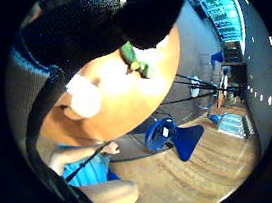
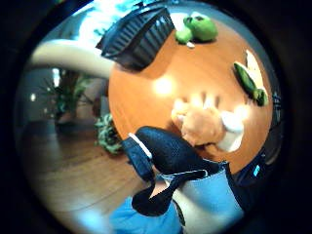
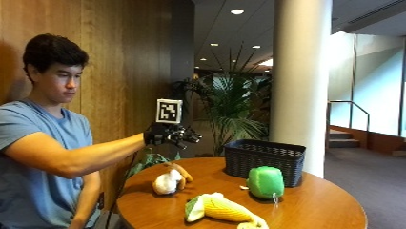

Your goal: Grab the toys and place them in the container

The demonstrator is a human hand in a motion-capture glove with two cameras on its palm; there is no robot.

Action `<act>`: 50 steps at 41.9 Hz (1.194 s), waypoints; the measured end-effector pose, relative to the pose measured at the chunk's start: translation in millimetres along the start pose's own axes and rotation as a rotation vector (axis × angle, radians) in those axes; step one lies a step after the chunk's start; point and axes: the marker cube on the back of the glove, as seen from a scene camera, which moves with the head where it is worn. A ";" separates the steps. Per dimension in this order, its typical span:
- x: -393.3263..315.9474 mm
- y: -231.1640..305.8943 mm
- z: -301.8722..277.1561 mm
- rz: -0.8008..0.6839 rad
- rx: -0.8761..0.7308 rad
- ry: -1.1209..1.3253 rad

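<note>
Outside view hides the raised right hands [image 3: 166, 134] too much to tell grasp; basket [image 3: 263, 161] blocks part of the green toy [image 3: 265, 182].

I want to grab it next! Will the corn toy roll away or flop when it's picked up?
Probably soft: the corn toy looks like stuffed plush, so it may sag at the ends. It lies flat on the table with leafy flaps beside it, so rolling seems unlikely. It's probably light.

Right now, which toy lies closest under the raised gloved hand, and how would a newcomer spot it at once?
On the round wooden table, look at the edge nearest the person, away from the black basket. Below the raised right hand lies a small orange and white plush toy. The green plush toy and the yellow corn toy share none of its colours.
</note>
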 end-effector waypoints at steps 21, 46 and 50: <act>-13.4 29.1 131.9 0.026 -0.170 0.087; -14.6 16.9 147.7 -0.001 0.158 0.028; -16.3 11.9 133.4 0.003 0.085 -0.103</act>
